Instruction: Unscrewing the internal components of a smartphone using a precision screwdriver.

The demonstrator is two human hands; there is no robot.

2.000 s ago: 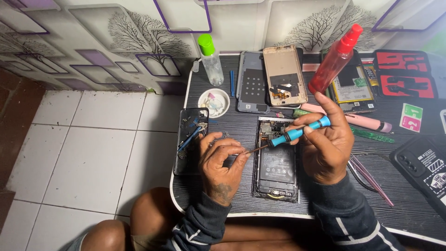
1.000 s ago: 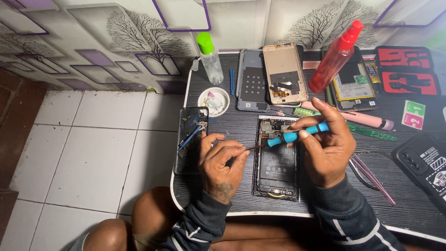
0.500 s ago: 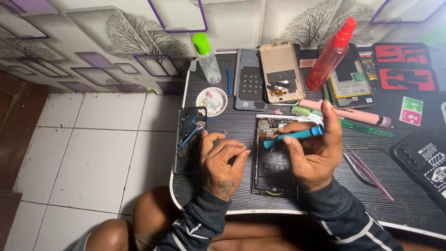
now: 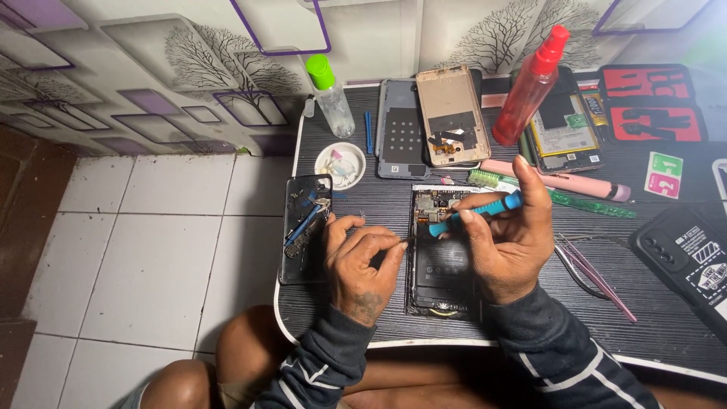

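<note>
- Since half a second ago, the blue screwdriver (image 4: pixel 475 213) is tilted lower, its tip now over the top of the opened phone (image 4: pixel 443 254).
- The screwdriver is clamped between the fingers of the right hand (image 4: pixel 507 238) at frame centre.
- The left hand (image 4: pixel 360 261) is rested beside the phone's left edge, fingers curled together, pinching something small.
- A red spray bottle (image 4: pixel 530 87) is stood at upper right, tweezers (image 4: pixel 594 276) lying right of centre.
</note>
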